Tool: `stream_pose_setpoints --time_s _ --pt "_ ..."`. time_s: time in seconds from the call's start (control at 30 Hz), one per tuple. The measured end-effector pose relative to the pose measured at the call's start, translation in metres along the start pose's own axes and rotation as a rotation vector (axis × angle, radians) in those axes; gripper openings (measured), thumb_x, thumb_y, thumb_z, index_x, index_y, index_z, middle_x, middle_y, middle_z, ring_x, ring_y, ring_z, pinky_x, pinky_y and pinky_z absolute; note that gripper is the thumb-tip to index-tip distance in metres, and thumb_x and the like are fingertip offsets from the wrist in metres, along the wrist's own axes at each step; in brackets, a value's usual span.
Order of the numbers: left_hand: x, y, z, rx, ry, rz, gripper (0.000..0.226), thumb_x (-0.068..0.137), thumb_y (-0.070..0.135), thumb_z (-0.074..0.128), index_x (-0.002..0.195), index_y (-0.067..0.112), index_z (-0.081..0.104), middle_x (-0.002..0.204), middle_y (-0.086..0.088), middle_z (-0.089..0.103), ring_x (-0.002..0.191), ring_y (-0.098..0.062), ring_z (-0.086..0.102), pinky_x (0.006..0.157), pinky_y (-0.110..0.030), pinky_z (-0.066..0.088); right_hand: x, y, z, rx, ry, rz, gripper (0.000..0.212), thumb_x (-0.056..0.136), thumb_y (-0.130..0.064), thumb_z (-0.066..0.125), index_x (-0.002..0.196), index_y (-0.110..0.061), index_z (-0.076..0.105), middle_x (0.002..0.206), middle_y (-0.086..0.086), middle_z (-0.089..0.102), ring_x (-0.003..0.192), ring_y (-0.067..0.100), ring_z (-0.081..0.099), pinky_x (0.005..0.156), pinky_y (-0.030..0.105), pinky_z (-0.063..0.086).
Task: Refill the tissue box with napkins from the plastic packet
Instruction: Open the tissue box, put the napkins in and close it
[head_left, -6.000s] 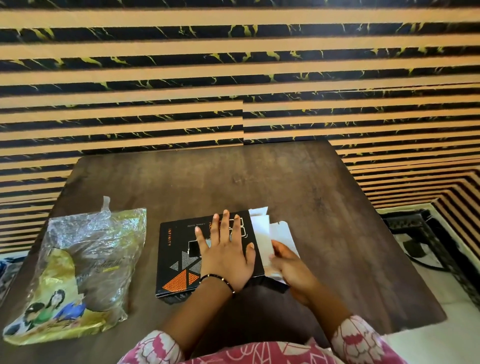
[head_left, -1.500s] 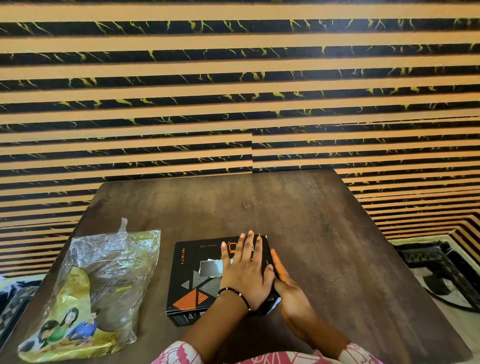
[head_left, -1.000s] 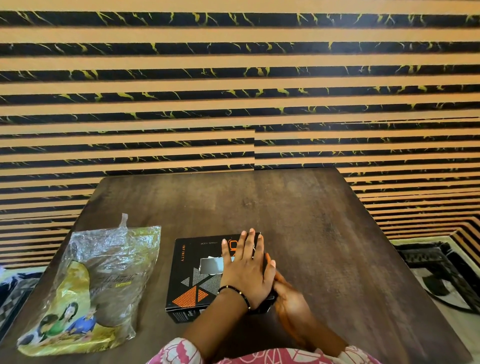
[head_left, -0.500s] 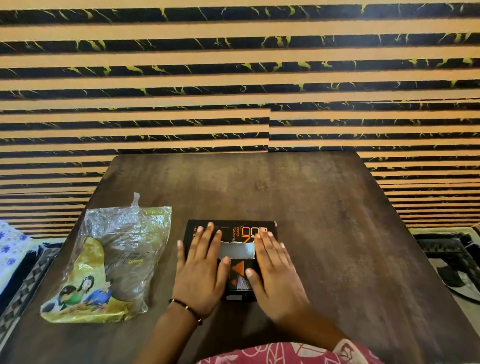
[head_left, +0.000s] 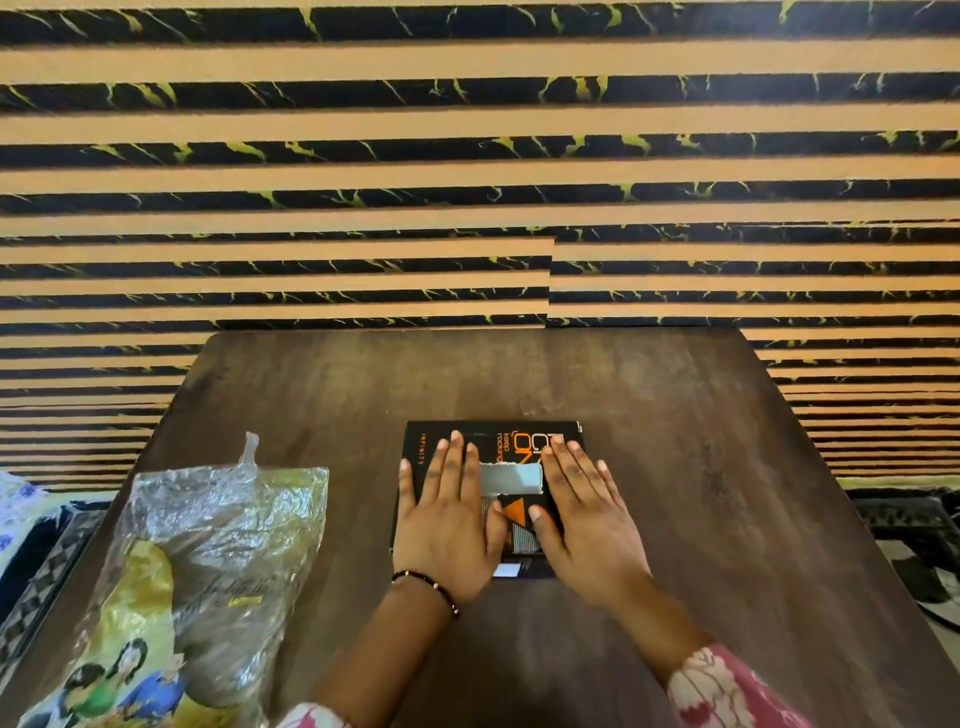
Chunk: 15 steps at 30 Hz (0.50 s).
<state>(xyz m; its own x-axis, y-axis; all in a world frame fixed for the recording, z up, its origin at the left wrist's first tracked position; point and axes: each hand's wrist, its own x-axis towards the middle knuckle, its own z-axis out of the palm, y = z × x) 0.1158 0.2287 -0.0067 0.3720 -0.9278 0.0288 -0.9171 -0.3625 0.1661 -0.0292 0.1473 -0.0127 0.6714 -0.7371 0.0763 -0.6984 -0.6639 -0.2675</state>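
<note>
1. My left hand (head_left: 451, 525) lies flat, palm down, fingers straight and together, on the left half of the black tissue box (head_left: 493, 441); it grips nothing.
2. My right hand (head_left: 589, 525) lies flat the same way on the right half, fingers released, grasping nothing.
3. Between my two hands shows the box's top slot, where a pale napkin (head_left: 511, 477) is visible; orange lettering runs just beyond my fingertips.
4. The box sits on the dark wooden desk (head_left: 701, 415), directly under both palms, its near edge at my wrists.
5. The crinkled plastic packet (head_left: 208, 561) lies on the desk well to the left of my left hand, apart from the box.
6. A dark beaded bracelet (head_left: 426, 584) circles my left wrist; a pink patterned sleeve (head_left: 727, 691) covers my right forearm.
</note>
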Motion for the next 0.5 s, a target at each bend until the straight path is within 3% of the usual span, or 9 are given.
stream_pose_setpoints --time_s 0.1,0.2,0.5 --pt "0.044 -0.001 -0.002 0.009 -0.018 0.002 0.075 0.08 0.048 -0.002 0.146 0.014 0.003 0.158 -0.005 0.0 0.145 -0.018 -0.004 0.113 -0.046 -0.011 0.042 0.016 -0.001 0.023 -0.001 -0.014 0.071 0.085 -0.051 0.015 0.147 -0.017 0.008 0.158 0.0 0.006 0.14 0.007 -0.01 0.113 0.028 -0.009" --pt "0.087 -0.004 -0.001 0.021 -0.006 0.008 0.078 0.076 0.048 -0.005 0.146 0.014 0.004 0.158 -0.006 0.002 0.145 -0.018 -0.002 0.114 -0.047 -0.008 0.082 0.029 0.001 0.037 0.009 -0.013 0.072 0.085 -0.052 0.015 0.147 -0.017 0.009 0.158 0.0 0.007 0.138 0.005 -0.011 0.114 0.029 -0.008" --pt "0.189 -0.014 0.003 0.001 -0.004 0.023 0.065 0.092 0.044 0.02 0.146 0.012 0.007 0.158 -0.006 0.006 0.145 -0.019 0.0 0.116 -0.049 -0.005 0.182 0.061 0.006 0.049 0.014 0.011 0.067 0.089 -0.05 0.023 0.147 -0.02 0.009 0.158 -0.001 0.01 0.144 0.01 -0.001 0.114 0.03 -0.006"
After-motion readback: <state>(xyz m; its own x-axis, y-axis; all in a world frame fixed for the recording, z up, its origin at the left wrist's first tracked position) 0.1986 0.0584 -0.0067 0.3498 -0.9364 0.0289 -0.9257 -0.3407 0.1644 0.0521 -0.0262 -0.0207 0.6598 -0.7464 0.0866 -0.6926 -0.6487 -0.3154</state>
